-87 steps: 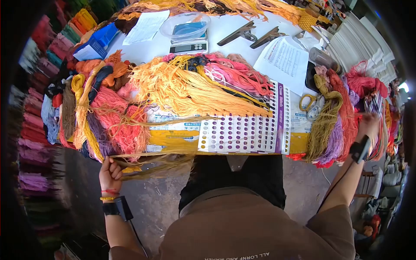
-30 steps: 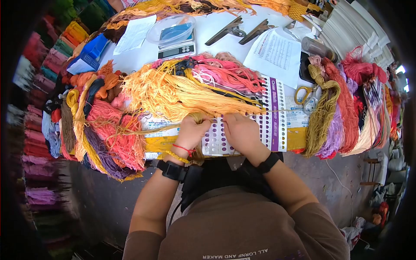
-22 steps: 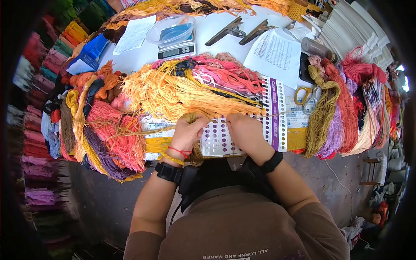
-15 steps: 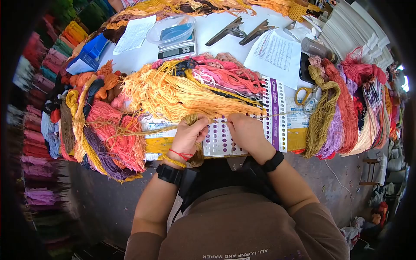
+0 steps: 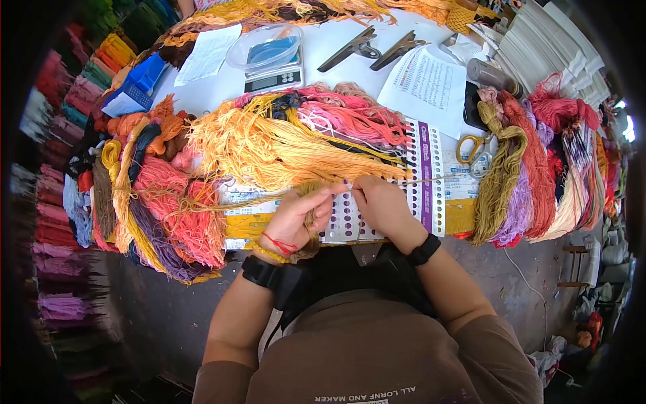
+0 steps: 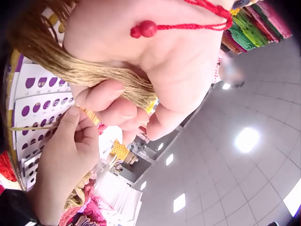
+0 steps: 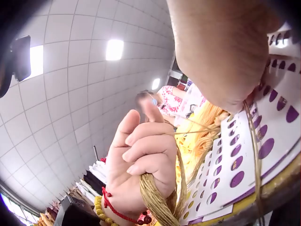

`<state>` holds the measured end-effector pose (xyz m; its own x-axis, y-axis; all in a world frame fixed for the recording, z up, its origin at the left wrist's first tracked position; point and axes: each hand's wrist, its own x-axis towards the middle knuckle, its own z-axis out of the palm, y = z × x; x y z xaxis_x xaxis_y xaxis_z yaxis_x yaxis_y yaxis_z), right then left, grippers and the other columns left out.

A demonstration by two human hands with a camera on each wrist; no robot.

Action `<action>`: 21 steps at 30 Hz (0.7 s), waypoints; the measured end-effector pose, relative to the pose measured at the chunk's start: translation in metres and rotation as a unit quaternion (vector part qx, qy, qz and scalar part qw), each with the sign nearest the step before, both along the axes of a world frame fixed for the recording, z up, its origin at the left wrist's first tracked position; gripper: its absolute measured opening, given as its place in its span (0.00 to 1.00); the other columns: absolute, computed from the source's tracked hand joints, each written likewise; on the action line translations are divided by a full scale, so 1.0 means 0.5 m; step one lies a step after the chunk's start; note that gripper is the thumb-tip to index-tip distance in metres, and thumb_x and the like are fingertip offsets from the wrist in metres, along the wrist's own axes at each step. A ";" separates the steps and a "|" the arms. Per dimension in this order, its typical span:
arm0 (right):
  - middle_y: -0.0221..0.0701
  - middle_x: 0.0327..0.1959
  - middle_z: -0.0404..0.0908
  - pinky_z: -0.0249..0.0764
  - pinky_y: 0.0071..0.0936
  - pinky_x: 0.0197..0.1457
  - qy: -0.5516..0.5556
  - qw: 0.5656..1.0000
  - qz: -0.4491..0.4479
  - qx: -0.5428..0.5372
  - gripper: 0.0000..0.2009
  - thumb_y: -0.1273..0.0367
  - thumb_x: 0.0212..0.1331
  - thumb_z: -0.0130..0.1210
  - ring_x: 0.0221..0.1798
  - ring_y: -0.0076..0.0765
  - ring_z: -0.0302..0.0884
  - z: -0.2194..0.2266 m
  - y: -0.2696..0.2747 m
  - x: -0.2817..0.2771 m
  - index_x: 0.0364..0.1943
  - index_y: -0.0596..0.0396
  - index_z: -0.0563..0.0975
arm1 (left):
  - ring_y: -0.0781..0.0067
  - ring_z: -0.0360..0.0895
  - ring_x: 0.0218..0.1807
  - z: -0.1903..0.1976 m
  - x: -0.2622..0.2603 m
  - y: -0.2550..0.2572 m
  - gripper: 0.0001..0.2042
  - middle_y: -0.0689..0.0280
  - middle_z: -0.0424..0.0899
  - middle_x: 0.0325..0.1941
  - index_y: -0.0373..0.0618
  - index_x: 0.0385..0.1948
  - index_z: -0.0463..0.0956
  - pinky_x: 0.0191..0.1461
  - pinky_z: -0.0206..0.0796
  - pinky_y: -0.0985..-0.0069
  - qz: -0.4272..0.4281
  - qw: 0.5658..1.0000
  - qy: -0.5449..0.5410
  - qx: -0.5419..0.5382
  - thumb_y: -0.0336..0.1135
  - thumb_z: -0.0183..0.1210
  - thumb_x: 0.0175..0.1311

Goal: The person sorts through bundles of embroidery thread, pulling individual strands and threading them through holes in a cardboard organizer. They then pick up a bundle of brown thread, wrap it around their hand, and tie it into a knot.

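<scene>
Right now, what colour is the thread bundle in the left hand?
Olive-tan thread bundle, clearest in the right wrist view.

The left hand (image 5: 296,219) has tilted back, fingers loosening on the tan skein (image 5: 311,225).

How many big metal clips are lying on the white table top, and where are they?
2. Both lie side by side near the table's far edge: one clip just right of the scale, the other clip beside it, above the printed sheet. Thread piles may hide more.

right fingertips: hidden under the right hand (image 5: 382,204) in the head view.
olive thread bundle (image 7: 157,200): lower end cut off by the right wrist picture's edge.
printed sheet (image 5: 431,84): text too small to read.
</scene>
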<state>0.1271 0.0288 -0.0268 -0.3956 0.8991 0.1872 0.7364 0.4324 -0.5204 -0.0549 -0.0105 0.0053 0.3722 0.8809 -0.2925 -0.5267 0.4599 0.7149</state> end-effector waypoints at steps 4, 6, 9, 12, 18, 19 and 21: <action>0.39 0.27 0.76 0.70 0.37 0.34 0.133 0.990 -0.022 -0.039 0.06 0.68 0.53 0.50 0.32 0.46 0.75 -0.002 0.001 0.006 0.30 0.55 0.73 | 0.85 0.64 0.21 0.007 0.023 0.008 0.15 0.72 0.71 0.23 0.41 0.45 0.70 0.20 0.49 0.89 0.006 0.997 0.066 -0.030 0.41 0.48 0.63; 0.39 0.28 0.75 0.69 0.37 0.34 0.184 0.983 0.010 -0.023 0.06 0.68 0.53 0.50 0.32 0.46 0.75 0.028 -0.020 -0.004 0.30 0.55 0.73 | 0.86 0.65 0.22 0.003 0.036 0.009 0.15 0.71 0.74 0.25 0.42 0.45 0.70 0.21 0.49 0.89 0.022 0.992 0.084 -0.091 0.41 0.48 0.63; 0.38 0.28 0.74 0.68 0.34 0.31 0.221 0.974 0.037 -0.004 0.06 0.68 0.54 0.51 0.30 0.45 0.73 0.034 -0.029 -0.013 0.31 0.56 0.72 | 0.87 0.67 0.25 -0.007 0.043 0.007 0.15 0.72 0.77 0.34 0.44 0.45 0.72 0.20 0.48 0.90 0.024 0.991 0.117 -0.067 0.43 0.48 0.63; 0.39 0.30 0.73 0.69 0.38 0.33 0.192 0.981 -0.016 -0.023 0.07 0.66 0.55 0.50 0.33 0.49 0.73 0.008 -0.013 -0.008 0.31 0.55 0.72 | 0.87 0.66 0.24 -0.013 0.033 0.008 0.14 0.72 0.78 0.33 0.44 0.37 0.74 0.19 0.47 0.90 0.090 0.980 0.170 -0.054 0.44 0.47 0.63; 0.38 0.31 0.71 0.69 0.40 0.31 0.161 0.986 -0.024 0.021 0.07 0.71 0.49 0.49 0.30 0.48 0.73 -0.018 -0.010 0.000 0.34 0.54 0.69 | 0.83 0.50 0.10 -0.064 -0.072 0.009 0.15 0.71 0.66 0.14 0.45 0.21 0.70 0.14 0.42 0.84 0.209 0.971 0.087 -0.076 0.43 0.43 0.64; 0.38 0.31 0.71 0.69 0.40 0.31 0.162 0.986 -0.025 0.020 0.07 0.71 0.49 0.49 0.30 0.48 0.73 -0.017 -0.011 0.000 0.34 0.54 0.69 | 0.83 0.50 0.10 -0.059 -0.099 0.009 0.15 0.72 0.64 0.13 0.47 0.19 0.67 0.14 0.42 0.84 0.235 0.965 0.069 -0.097 0.42 0.44 0.64; 0.37 0.31 0.71 0.69 0.39 0.30 0.087 0.996 -0.002 0.021 0.10 0.72 0.44 0.48 0.30 0.46 0.73 -0.014 -0.014 -0.001 0.34 0.53 0.68 | 0.83 0.51 0.10 -0.038 -0.161 0.009 0.15 0.73 0.61 0.11 0.50 0.15 0.62 0.13 0.42 0.83 0.274 0.953 0.094 -0.095 0.41 0.44 0.63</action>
<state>0.1268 0.0217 -0.0336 -0.3512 0.8906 0.2891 0.6387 0.4536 -0.6215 -0.1354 -0.0062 -0.0137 -0.2022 0.8528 -0.4814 -0.5955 0.2832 0.7518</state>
